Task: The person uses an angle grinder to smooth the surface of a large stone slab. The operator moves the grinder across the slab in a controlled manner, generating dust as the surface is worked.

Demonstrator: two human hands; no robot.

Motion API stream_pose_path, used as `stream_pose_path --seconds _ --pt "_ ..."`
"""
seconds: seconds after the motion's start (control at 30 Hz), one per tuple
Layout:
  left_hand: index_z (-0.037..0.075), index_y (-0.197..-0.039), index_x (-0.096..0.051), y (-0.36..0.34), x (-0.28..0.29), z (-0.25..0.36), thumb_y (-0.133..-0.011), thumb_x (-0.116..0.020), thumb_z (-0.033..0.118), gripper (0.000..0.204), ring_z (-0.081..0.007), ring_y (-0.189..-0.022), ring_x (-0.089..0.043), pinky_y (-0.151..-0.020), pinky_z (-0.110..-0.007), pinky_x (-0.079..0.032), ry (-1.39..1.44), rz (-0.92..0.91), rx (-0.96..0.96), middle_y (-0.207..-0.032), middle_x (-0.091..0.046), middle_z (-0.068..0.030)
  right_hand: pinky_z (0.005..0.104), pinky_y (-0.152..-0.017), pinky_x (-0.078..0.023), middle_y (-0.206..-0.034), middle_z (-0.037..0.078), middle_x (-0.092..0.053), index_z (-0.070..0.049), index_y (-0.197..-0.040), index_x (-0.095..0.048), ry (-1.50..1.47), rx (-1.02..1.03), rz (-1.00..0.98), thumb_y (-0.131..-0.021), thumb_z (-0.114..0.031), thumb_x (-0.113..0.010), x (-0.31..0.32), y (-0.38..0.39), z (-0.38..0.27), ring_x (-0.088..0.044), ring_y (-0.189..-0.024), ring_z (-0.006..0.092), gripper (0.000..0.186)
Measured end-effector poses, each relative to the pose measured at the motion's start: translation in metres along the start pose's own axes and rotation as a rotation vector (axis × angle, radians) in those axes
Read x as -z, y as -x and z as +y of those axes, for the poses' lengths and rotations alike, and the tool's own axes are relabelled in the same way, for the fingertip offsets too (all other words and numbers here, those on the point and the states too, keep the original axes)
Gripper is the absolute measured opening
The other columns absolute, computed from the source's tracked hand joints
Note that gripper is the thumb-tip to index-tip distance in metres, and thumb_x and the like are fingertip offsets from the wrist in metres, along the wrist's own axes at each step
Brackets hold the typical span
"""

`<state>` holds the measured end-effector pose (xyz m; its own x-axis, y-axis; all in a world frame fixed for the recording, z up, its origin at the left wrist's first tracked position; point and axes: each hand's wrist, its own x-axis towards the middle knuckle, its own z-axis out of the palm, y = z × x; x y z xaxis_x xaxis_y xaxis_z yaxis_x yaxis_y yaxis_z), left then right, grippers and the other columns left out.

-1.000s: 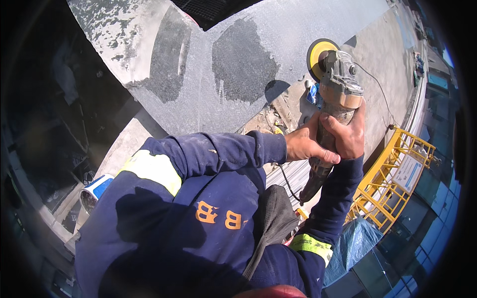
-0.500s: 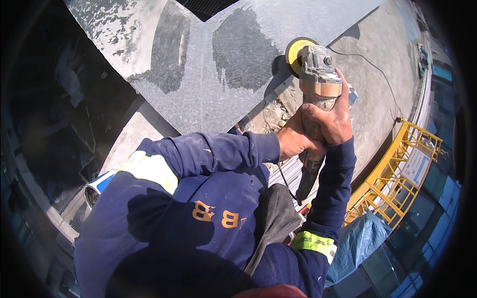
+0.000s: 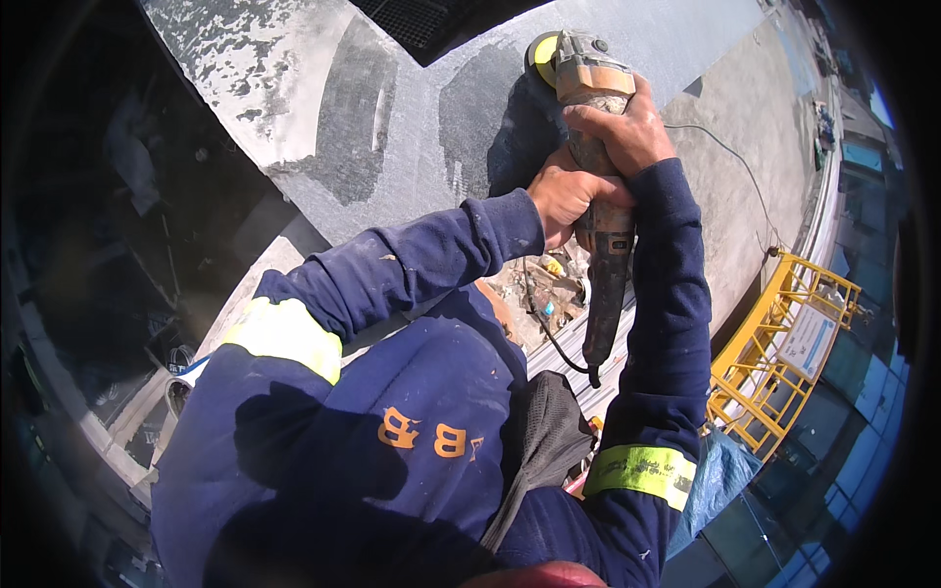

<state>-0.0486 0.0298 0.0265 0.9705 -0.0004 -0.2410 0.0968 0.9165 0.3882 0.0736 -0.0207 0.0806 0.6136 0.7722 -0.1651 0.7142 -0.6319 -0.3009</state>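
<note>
My right hand [image 3: 637, 127] is closed around a dusty angle grinder [image 3: 603, 78] just below its orange-brown head, thumb across the body. My left hand [image 3: 566, 196] grips the grinder's body a little lower and to the left. The tool's yellow round pad [image 3: 542, 54] is tilted over a grey panel [image 3: 402, 196] with dark and whitish patches; whether it touches the surface I cannot tell. Its dark rear end hangs down between my forearms, with a black cord [image 3: 559, 348] coming from it.
Yellow railed platform [image 3: 765, 392] at right, with a blue tarp [image 3: 716, 480] below. Glass facade [image 3: 863, 431] beyond. Concrete ledge [image 3: 735, 167] right of the panel, rubble [image 3: 559, 279] below it, a dark gap [image 3: 137, 176] at left, a white-and-blue cylinder [image 3: 179, 392] lower left.
Both hands have moved up and left with the grinder, bringing its pad further in over the grey panel. My right forearm is now raised higher.
</note>
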Motion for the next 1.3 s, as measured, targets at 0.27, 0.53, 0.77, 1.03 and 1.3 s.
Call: stream_pose_path --seconds 0.27,0.53,0.77,1.03,1.3 --pt "-0.003 -0.107 -0.06 -0.009 0.001 0.023 -0.08 -0.063 0.001 0.027 -0.0269 -0.08 -0.072 -0.068 -0.042 -0.063 -0.022 0.152 0.11 -0.093 -0.069 -0.0159 0.0384 -0.094 -0.052 -0.132 0.024 -0.04 -0.035 -0.113 -0.067 -0.063 0.021 -0.043 -0.081 -0.042 -0.071 -0.004 -0.034 0.001 -0.06 -0.112 0.038 0.033" --pt "-0.003 -0.108 -0.06 -0.012 -0.002 0.024 -0.078 -0.063 0.001 0.03 -0.028 -0.076 -0.071 -0.069 -0.042 -0.062 -0.01 0.126 0.072 -0.09 -0.068 -0.0158 0.0381 -0.094 -0.051 -0.123 0.026 -0.053 -0.003 -0.136 -0.044 -0.341 -0.132 -0.019 -0.07 -0.04 -0.079 0.004 -0.034 -0.013 -0.062 -0.109 0.0361 0.083" --pt "-0.003 -0.113 -0.055 -0.009 -0.006 0.02 -0.07 -0.059 -0.002 0.043 -0.0289 -0.081 -0.07 -0.071 -0.043 -0.061 0.008 0.19 -0.067 -0.097 -0.065 -0.0166 0.0386 -0.091 -0.052 -0.115 0.027 -0.062 0.009 -0.138 -0.029 -0.33 -0.138 0.017 -0.065 -0.036 -0.082 -0.004 -0.031 -0.012 -0.064 -0.105 0.0357 0.101" --pt "-0.005 -0.105 -0.058 -0.012 -0.004 0.018 -0.071 -0.056 0.003 0.035 -0.0297 -0.073 -0.069 -0.068 -0.042 -0.061 0.031 0.227 -0.042 -0.088 -0.066 -0.0172 0.039 -0.091 -0.053 -0.116 0.028 -0.06 0.01 -0.138 -0.029 -0.316 -0.137 0.012 -0.064 -0.039 -0.083 -0.005 -0.031 -0.012 -0.063 -0.106 0.0393 0.103" --pt "-0.005 -0.099 -0.06 -0.013 -0.008 0.022 -0.072 -0.054 0.008 0.03 -0.0282 -0.069 -0.069 -0.065 -0.042 -0.06 0.015 0.237 -0.15 -0.083 -0.066 -0.0168 0.0384 -0.092 -0.052 -0.119 0.027 -0.056 -0.006 -0.134 -0.049 -0.311 -0.118 0.008 -0.068 -0.038 -0.081 -0.003 -0.038 -0.008 -0.063 -0.108 0.0378 0.08"
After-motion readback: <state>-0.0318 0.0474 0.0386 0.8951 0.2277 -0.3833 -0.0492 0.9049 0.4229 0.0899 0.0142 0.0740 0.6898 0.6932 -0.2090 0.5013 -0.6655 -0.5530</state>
